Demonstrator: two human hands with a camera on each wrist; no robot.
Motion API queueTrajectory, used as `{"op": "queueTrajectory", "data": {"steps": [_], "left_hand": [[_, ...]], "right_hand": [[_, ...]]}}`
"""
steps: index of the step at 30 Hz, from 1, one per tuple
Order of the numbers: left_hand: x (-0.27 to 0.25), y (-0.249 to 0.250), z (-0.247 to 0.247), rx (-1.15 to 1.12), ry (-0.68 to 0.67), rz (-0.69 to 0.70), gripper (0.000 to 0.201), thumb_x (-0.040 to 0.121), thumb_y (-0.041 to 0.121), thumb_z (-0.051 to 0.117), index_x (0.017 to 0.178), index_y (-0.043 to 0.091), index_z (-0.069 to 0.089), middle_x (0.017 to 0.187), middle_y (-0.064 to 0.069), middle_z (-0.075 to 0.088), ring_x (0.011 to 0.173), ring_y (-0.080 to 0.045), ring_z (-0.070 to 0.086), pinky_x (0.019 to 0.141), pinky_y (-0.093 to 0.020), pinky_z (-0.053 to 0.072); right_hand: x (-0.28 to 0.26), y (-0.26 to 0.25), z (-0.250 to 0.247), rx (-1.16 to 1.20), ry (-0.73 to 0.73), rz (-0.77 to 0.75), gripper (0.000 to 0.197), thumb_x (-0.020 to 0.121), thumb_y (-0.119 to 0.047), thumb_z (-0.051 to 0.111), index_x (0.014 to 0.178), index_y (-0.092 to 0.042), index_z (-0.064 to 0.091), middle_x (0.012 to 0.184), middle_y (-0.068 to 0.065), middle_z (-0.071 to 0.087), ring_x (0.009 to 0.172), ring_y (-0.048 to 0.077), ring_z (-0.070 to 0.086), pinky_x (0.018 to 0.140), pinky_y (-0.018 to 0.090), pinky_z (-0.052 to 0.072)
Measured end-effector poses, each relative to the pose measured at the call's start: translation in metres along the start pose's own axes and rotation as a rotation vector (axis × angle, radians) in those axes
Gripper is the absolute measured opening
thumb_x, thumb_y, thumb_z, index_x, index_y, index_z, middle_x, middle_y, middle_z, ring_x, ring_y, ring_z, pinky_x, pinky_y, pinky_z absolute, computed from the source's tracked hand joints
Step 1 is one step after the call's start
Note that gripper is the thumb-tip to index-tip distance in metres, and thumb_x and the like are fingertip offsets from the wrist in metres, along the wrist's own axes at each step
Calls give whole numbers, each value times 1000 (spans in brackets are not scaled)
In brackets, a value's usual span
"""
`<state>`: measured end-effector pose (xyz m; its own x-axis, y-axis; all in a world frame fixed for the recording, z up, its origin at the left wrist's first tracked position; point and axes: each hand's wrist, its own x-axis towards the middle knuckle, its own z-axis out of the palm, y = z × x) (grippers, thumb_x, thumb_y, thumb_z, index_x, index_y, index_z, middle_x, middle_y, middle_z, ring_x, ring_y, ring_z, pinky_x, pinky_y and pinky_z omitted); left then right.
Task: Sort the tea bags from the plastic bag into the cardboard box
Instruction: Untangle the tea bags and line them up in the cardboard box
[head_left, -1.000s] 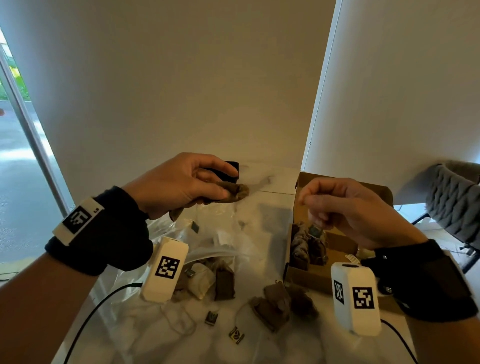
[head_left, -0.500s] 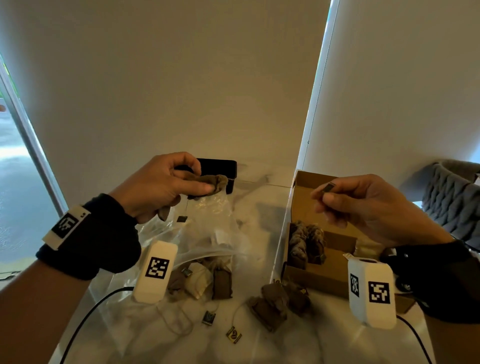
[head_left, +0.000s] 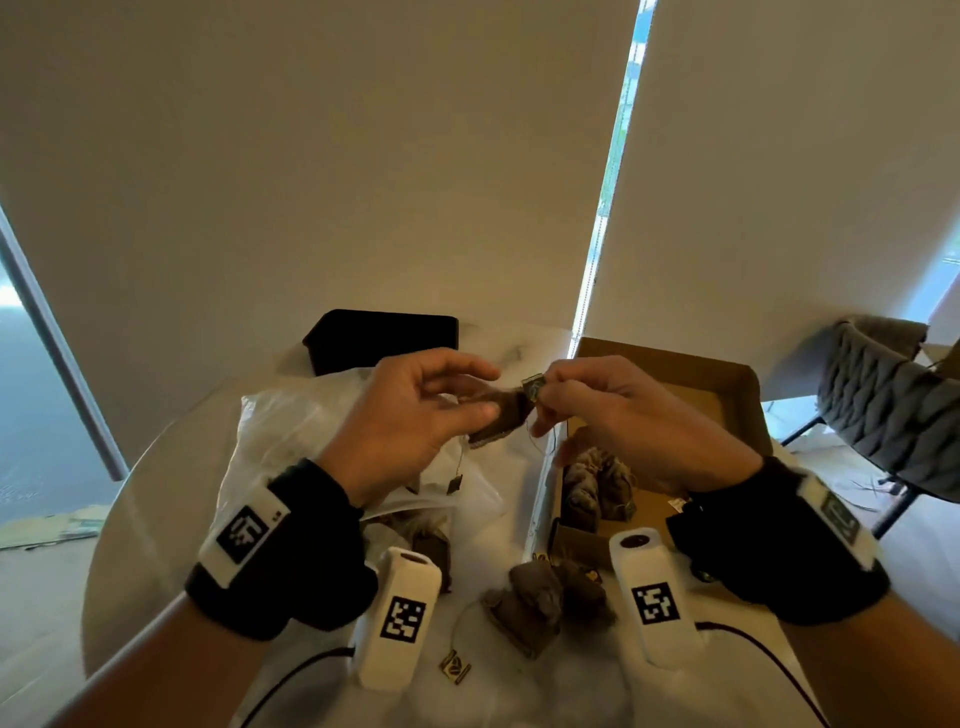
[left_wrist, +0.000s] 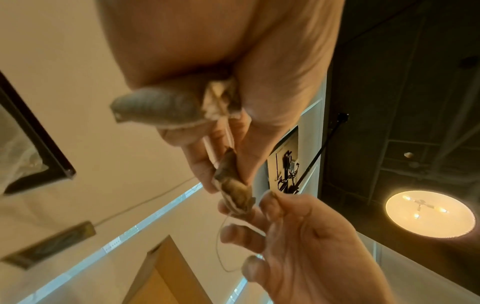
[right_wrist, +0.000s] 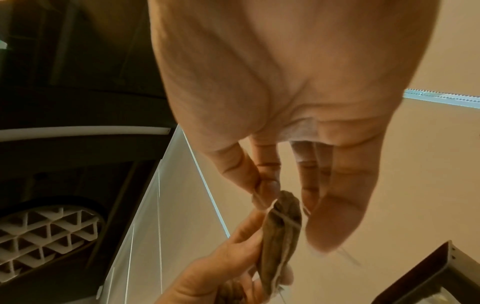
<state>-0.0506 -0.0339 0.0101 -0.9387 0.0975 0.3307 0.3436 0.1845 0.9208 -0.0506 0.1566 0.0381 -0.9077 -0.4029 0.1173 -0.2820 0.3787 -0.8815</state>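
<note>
Winding the string round the tea bag (head_left: 500, 420) above the table (head_left: 156, 499).
Our left hand (head_left: 410, 415) pinches it; our right hand (head_left: 618, 415) pinches the tag (head_left: 533, 387). We keep tension, then lower it into the cardboard box (head_left: 727, 395).

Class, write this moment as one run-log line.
left hand: grips tea bag | right hand: pinches tag | cardboard box: some bags inside | loose bags: on table

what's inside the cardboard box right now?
In the cardboard box, a small cluster of brown tea bags stands at the near-left end, with bare floor beside it. The right hand and wrist cover part of the interior, so nothing there can be counted.
</note>
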Motion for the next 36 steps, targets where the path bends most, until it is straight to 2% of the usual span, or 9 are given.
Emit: {"op": "queueTrajectory", "data": {"steps": [2, 6, 11, 15, 19, 24, 28, 32, 36], "left_hand": [[-1, -2, 6, -60, -10, -1, 30, 78, -5, 70, 96, 18, 66, 80, 6, 72, 71, -9, 70, 61, -15, 52], [-4, -4, 17, -182, -24, -9, 29, 79, -9, 67, 95, 15, 63, 89, -2, 69, 57, -1, 64, 46, -8, 42], [-4, -11, 22, -166, -37, -26, 23, 78, -3, 70, 88, 16, 65, 92, -4, 68, 59, -2, 61, 46, -7, 40], [-2, -16, 21, -190, -30, -154, 18, 85, 2, 63, 88, 19, 66, 77, 1, 61, 56, -7, 45, 44, -15, 34], [0, -19, 16, -425, -52, -226, 39, 81, -14, 37, 94, 10, 64, 82, -8, 52, 56, -13, 35, 50, -25, 29], [-2, -25, 14, -458, -93, -179, 60, 71, -30, 29, 94, 14, 63, 91, -8, 54, 64, -16, 32, 60, -31, 27], [-2, -30, 16, -350, -88, -150, 60, 66, -34, 36, 86, 17, 62, 93, -8, 53, 66, -12, 40, 57, -22, 40], [-2, -39, 19, -230, -87, -116, 47, 74, -23, 56, 82, 22, 63, 90, -4, 59, 79, -12, 57, 66, -20, 48], [-1, -45, 19, -187, -37, -103, 39, 78, -7, 68, 69, 31, 71, 85, 3, 69, 88, -17, 66, 79, -33, 54]], "right_hand": [[2, 2, 1, -66, -2, 5, 26, 94, -19, 52, 77, -7, 68, 92, 12, 68, 90, 24, 66, 69, 27, 58], [2, 7, 1, -92, 87, -15, 20, 87, -16, 63, 76, -1, 67, 79, 8, 73, 76, 19, 72, 70, 29, 59], [1, 6, -2, -46, 200, -57, 17, 82, -2, 68, 77, -9, 53, 78, 12, 72, 69, 19, 73, 64, 26, 59], [2, 2, -38, -331, 75, 35, 22, 80, -11, 71, 94, -21, 57, 84, -2, 74, 77, 12, 71, 66, 26, 56], [-2, 6, -77, -673, -87, 114, 12, 82, -16, 70, 86, -27, 67, 81, -14, 72, 75, 1, 67, 75, 25, 52], [2, 38, -75, -879, -267, 232, 12, 84, -20, 68, 81, -31, 70, 81, -10, 69, 71, 5, 65, 66, 24, 56], [15, 58, -61, -946, -303, 237, 18, 85, -21, 66, 78, -37, 64, 86, -12, 66, 76, 7, 64, 66, 24, 56], [21, 68, -46, -986, -297, 210, 16, 84, -19, 67, 79, -33, 63, 84, -10, 64, 75, 9, 62, 65, 27, 56], [18, 73, -48, -994, -235, 146, 7, 83, -24, 69, 87, -26, 63, 88, -12, 58, 81, 9, 55, 69, 27, 51]]}}
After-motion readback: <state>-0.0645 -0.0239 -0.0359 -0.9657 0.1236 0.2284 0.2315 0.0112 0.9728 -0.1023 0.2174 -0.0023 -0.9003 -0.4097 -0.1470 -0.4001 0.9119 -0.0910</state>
